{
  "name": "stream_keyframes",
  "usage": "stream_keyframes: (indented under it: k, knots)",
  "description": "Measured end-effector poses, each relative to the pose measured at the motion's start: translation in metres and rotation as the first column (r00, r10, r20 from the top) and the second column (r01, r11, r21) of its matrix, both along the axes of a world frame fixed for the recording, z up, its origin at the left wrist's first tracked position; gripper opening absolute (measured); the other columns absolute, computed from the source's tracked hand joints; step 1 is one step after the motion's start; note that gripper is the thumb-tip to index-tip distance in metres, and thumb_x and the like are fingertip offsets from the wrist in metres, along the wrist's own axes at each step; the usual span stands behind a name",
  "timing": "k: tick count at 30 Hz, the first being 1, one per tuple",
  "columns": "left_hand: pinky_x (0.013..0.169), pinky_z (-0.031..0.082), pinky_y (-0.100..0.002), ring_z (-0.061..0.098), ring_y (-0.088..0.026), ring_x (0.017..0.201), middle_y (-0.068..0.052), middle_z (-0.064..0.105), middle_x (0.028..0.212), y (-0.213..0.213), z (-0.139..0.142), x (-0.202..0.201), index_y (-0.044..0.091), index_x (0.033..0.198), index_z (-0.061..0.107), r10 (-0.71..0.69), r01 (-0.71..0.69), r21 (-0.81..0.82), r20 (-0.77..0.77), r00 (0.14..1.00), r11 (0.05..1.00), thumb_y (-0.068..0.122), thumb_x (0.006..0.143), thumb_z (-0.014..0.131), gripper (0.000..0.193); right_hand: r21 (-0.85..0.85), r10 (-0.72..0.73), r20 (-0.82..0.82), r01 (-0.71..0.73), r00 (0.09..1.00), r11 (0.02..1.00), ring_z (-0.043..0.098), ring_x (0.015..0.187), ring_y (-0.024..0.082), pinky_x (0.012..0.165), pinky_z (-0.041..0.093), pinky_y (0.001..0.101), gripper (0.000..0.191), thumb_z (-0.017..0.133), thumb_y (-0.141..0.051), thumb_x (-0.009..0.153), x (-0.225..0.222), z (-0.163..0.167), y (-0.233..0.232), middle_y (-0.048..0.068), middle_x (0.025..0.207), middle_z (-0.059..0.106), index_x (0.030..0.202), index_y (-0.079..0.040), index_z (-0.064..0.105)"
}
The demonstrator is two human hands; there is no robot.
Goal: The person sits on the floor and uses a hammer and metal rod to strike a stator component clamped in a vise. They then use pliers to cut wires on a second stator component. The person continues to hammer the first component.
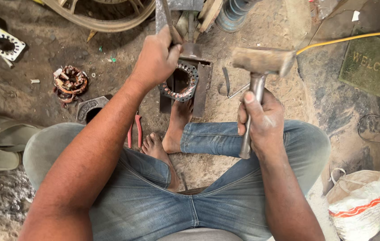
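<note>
1. Head view looks straight down on me seated on the dirt floor [29, 85], legs in blue jeans crossed, bare feet forward.
2. My left hand [156, 58] is closed tight round a thin dark metal rod, a chisel or punch [167, 20], held nearly upright; I cannot see its tip behind the fist.
3. Directly under that fist lies the round grey motor stator with copper windings [182, 82], resting on a dark steel block [202, 85] just beyond my toes.
4. My right hand [261, 122] is wrapped fully round the grey metal handle of a hammer with a blunt, worn, tan block head [263, 60], gripping low on the shaft with the head raised right of the stator, apart from it.
5. Red-handled pliers [135, 131] lie on the ground by my left knee.
6. A tangle of stripped copper wire coils [69, 82] sits further left, well apart from the stator.
7. A white sack with a red stripe [361, 203] stands at my right.
</note>
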State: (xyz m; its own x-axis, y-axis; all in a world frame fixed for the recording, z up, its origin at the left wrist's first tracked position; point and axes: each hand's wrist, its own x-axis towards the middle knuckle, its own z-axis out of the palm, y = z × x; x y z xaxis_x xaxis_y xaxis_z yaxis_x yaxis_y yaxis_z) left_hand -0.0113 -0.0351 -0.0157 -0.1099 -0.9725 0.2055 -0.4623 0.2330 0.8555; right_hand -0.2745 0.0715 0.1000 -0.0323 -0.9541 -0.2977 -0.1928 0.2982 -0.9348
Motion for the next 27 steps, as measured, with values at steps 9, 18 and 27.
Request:
stream_keyframes:
  k: [9, 18, 27]
  knots:
    - [0.076, 0.058, -0.05, 0.07, -0.04, 0.088, -0.027, 0.064, 0.102, 0.013, -0.017, -0.005, -0.001, 0.107, 0.059, -0.104, -0.139, 0.345, 0.599, 0.794, 0.928, 0.038, 0.073, 0.084, 0.058, 0.063, -0.118, 0.169, 0.109, 0.978, 0.992, 0.053, 0.045, 0.012, 0.038, 0.045, 0.0253, 0.037, 0.067, -0.036, 0.1, -0.007, -0.009, -0.004, 0.005, 0.066, 0.055, 0.101, 0.0, 0.056]
    - [0.071, 0.058, -0.047, 0.072, -0.034, 0.086, -0.014, 0.071, 0.093, 0.019, -0.028, -0.018, 0.006, 0.102, 0.066, -0.108, 0.165, -0.055, 0.552, 0.827, 0.985, -0.002, 0.086, 0.065, 0.017, 0.077, -0.107, 0.176, 0.094, 0.979, 0.993, 0.05, 0.044, 0.012, 0.037, 0.043, 0.0252, 0.035, 0.067, -0.033, 0.101, -0.011, -0.01, -0.001, 0.004, 0.065, 0.054, 0.099, -0.001, 0.053]
    - [0.066, 0.058, -0.045, 0.073, -0.029, 0.079, -0.014, 0.07, 0.088, 0.006, -0.029, -0.019, 0.003, 0.108, 0.069, -0.098, 0.055, 0.087, 0.642, 0.761, 0.995, 0.011, 0.097, 0.068, 0.014, 0.047, -0.112, 0.123, 0.107, 0.986, 0.993, 0.053, 0.045, 0.011, 0.037, 0.045, 0.0249, 0.035, 0.066, -0.033, 0.101, -0.01, -0.008, -0.002, 0.005, 0.066, 0.056, 0.101, 0.0, 0.055]
